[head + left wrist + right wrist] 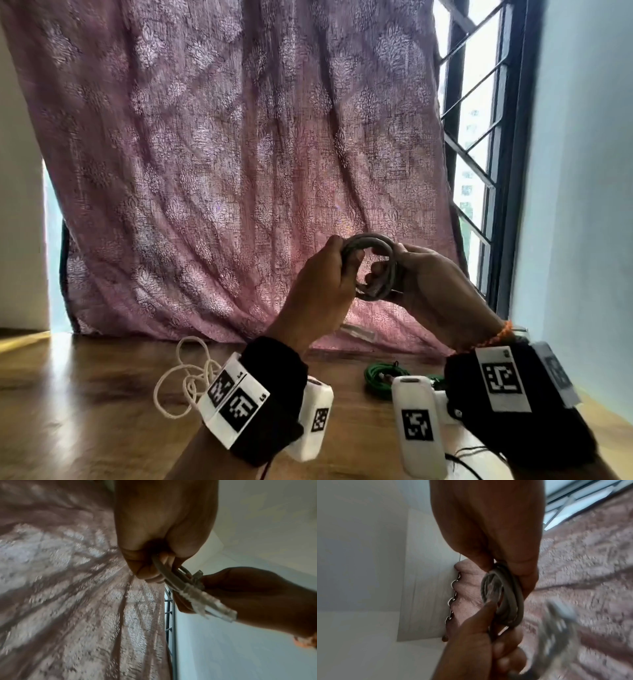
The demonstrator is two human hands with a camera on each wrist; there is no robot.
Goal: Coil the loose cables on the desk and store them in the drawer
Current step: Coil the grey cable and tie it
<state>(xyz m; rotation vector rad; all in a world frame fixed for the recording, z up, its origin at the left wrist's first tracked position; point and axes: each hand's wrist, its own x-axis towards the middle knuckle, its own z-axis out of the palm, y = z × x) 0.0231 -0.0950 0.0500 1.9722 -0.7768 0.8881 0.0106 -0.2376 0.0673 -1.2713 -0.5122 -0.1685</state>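
Observation:
A grey cable (373, 267) is wound into a small round coil and held up in front of the curtain, above the desk. My left hand (329, 274) grips the coil's left side, fingers curled round the strands (171, 577). Its right side is held by my right hand (418, 274), thumb and fingers wrapped round the loops (510, 599). A clear plastic plug (205, 601) sticks out of the coil near my right hand. A loose white cable (185, 380) lies tangled on the desk at the left. A green coiled cable (383, 375) lies on the desk under my right wrist.
The wooden desk (85, 411) runs to a pink patterned curtain (239, 137) at the back. A barred window (479, 137) and a pale blue wall (582, 171) stand at the right. No drawer is in view.

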